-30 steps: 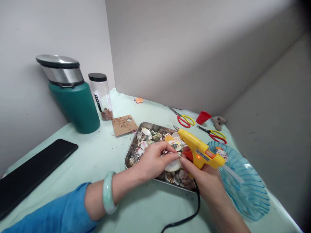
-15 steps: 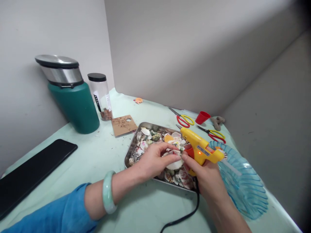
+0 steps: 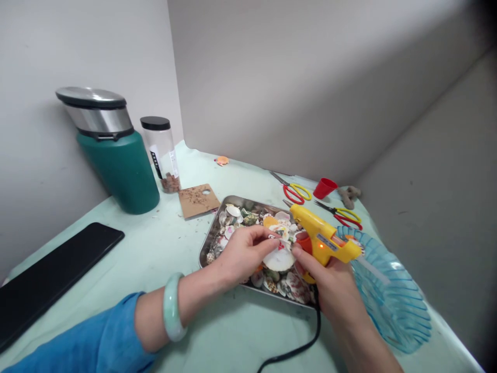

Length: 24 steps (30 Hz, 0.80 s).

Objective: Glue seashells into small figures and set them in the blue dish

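In my right hand (image 3: 326, 274) is a yellow hot glue gun (image 3: 316, 228) with an orange trigger and a lit orange light, its nozzle pointing up and left. My left hand (image 3: 248, 252) pinches the edge of a white scallop shell (image 3: 280, 260) with small red marks on it. The thumb of my right hand rests close to that shell's right side; whether it touches is hard to tell. Both hands are above a metal tray (image 3: 207, 247) filled with assorted seashells (image 3: 297, 286).
A blue glass dish (image 3: 404, 305) lies at right. Behind are scissors (image 3: 297, 192), pliers-like snips (image 3: 341, 213), a red cup (image 3: 325, 188) and a brown board (image 3: 199, 201). A green bottle (image 3: 120, 171), jar (image 3: 161, 150) and black phone (image 3: 58, 274) stand left. The gun's cord (image 3: 295, 349) trails forward.
My left fingers have drawn slightly left along the shell, uncovering more of its face and the red marks. The glue gun has shifted a little to the right.
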{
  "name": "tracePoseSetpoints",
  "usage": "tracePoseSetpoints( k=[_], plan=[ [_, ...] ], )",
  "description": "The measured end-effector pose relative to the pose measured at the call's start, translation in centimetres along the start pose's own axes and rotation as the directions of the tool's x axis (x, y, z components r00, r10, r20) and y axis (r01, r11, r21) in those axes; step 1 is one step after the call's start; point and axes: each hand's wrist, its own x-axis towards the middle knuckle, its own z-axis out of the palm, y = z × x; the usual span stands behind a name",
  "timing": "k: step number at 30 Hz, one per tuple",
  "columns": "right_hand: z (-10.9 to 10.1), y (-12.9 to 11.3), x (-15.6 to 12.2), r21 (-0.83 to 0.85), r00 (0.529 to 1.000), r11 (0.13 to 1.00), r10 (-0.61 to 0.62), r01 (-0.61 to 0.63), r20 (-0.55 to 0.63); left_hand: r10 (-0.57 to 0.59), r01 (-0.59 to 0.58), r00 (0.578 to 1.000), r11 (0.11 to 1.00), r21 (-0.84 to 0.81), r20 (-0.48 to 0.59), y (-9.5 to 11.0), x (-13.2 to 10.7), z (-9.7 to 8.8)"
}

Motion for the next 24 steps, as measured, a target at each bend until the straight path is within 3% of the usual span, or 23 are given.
tracePoseSetpoints(
  k=[12, 17, 24],
  plan=[
    [0.11, -0.04, -0.14, 0.012, 1.000, 1.000, 0.008, -0.008, 0.004, 0.026, -0.026, 1.000, 0.999, 0.027, 0.002, -0.24, -0.01, -0.08],
    [0.19, -0.37, 0.14, 0.053, 0.999, 0.998, 0.036, -0.035, -0.019, -0.002, 0.004, 0.999, 0.999, -0.041, 0.033, -0.11, -0.02, 0.07],
    [0.43, -0.49, -0.05, 0.008, 1.000, 1.000, 0.010, -0.010, -0.005, -0.002, -0.005, 0.998, 0.991, -0.136, -0.057, 0.27, -0.05, 0.22]
  ],
)
